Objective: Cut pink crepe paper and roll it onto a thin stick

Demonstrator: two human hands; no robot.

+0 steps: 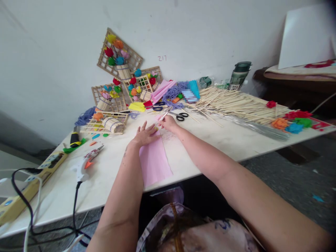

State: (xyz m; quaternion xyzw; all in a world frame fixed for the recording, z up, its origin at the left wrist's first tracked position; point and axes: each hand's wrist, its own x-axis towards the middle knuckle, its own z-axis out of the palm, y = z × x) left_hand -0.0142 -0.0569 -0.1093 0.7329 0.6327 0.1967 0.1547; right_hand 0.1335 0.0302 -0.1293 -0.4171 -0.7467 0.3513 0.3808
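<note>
A strip of pink crepe paper [155,159] lies on the white table with its near end close to the front edge. My left hand [144,135] rests flat on the paper's far part, fingers spread. A small yellow-green thing [156,128] shows beside its fingertips, too small to name. My right hand [168,123] is closed round a slim white pen [164,114], held tilted near the paper's far end. The pen's tip is hard to make out. Just beyond the right hand lie black-handled scissors [181,116].
Bamboo sticks [225,101] lie in a heap at the right, near colourful paper flowers [294,124]. Stick lattices with flowers [111,96] stand at the back left. A glue gun [85,164], a utility knife [75,138] and a power strip [39,185] with cables occupy the left.
</note>
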